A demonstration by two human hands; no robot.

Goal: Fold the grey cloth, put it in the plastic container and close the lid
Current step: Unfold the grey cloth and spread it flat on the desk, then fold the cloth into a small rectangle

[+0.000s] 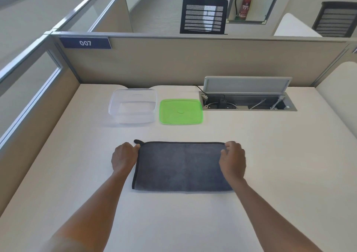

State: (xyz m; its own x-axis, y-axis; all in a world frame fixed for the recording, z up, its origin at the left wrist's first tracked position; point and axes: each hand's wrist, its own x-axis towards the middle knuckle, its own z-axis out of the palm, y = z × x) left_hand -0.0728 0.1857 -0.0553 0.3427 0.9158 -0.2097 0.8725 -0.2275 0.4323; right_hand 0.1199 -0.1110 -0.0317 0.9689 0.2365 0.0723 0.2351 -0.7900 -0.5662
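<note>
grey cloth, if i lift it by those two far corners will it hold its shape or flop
The grey cloth looks like soft plush fabric lying limp on the desk, so it would likely sag and drape. It seems light for its size. Its fuzzy nap probably grips well, so the left hand and right hand shouldn't slip.

A dark blue nameplate [85, 42] on the top left of the desk's partition wall [193, 58] reads "007" in white digits. The label on the red fire extinguisher [245, 7] behind is too small and blurred to read.
</note>
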